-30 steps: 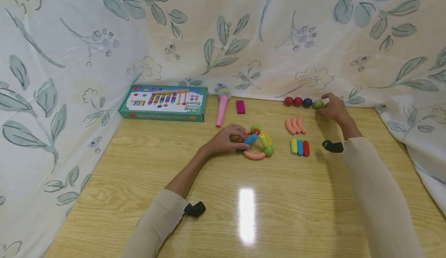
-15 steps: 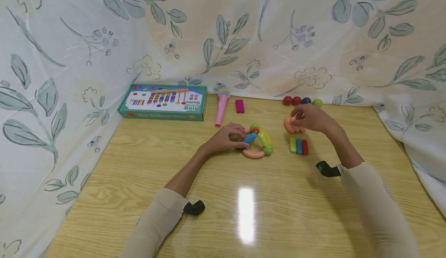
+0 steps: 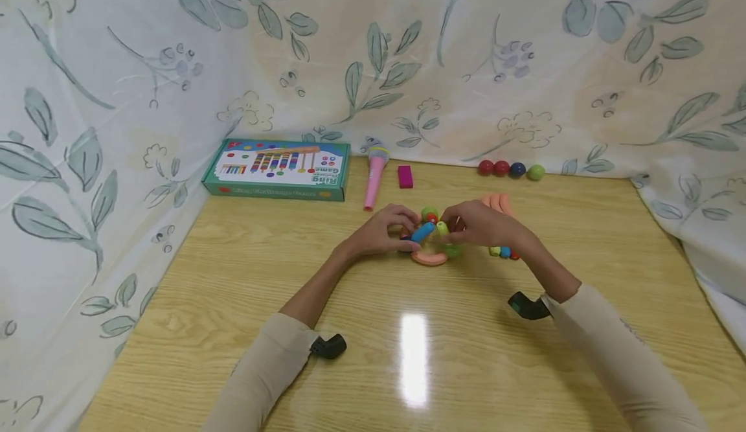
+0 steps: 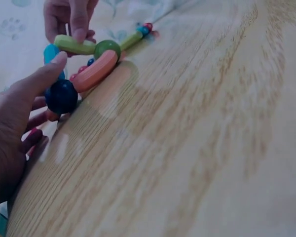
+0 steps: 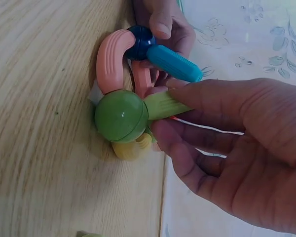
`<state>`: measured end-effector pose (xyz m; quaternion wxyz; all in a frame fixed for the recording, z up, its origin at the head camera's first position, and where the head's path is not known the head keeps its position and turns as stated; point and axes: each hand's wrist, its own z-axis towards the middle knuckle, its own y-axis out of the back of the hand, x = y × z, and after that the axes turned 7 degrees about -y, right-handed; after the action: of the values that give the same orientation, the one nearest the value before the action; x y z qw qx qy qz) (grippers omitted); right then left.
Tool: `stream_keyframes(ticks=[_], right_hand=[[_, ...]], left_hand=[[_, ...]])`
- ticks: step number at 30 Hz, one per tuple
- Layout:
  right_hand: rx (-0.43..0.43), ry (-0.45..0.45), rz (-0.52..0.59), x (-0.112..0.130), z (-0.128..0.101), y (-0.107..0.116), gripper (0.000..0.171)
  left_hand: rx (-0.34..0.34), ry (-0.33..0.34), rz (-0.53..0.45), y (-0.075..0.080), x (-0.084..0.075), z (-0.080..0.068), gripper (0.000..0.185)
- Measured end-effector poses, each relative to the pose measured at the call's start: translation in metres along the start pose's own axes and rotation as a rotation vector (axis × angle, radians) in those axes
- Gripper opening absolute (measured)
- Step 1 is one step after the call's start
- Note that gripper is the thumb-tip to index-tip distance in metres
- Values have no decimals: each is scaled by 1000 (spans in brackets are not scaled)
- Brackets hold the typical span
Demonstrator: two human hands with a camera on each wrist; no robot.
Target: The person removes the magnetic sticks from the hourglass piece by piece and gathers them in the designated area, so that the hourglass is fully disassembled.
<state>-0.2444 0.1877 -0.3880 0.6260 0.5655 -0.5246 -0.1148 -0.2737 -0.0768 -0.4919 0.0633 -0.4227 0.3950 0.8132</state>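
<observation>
A ring of ball-and-rod pieces lies on the wooden table (image 3: 373,315) between both hands. My left hand (image 3: 379,231) holds its left side, thumb on the blue rod (image 3: 423,232) above a dark blue ball (image 4: 61,96). My right hand (image 3: 486,225) pinches the light green rod (image 5: 163,104), which slants up from a green ball (image 5: 121,116). An orange curved rod (image 3: 429,259) joins these two balls along the near side. The yellow curved rod (image 5: 126,150) is partly hidden in the right wrist view. Another green ball and a red ball (image 3: 431,217) show at the far side.
Red, blue and green balls (image 3: 517,170) line the back right. Orange curved rods (image 3: 495,202) and short coloured rods (image 3: 504,252) sit partly behind my right hand. A game box (image 3: 276,170), pink toy microphone (image 3: 375,176) and magenta block (image 3: 405,177) stand along the back.
My right hand has moved from the green ball at the back right, past the orange curved rods, to the ring and taken hold of its light green rod. My left hand stays in place.
</observation>
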Motion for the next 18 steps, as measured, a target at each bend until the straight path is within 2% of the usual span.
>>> stream_keyframes(ticks=[10,18], right_hand=[[-14,18,-40,4,-1,-3,14],[1,13,-33,3,-6,-1,21]], left_hand=[[25,-17,14,-2,0,0,23],[32,-40,31,-2,-2,2,24]])
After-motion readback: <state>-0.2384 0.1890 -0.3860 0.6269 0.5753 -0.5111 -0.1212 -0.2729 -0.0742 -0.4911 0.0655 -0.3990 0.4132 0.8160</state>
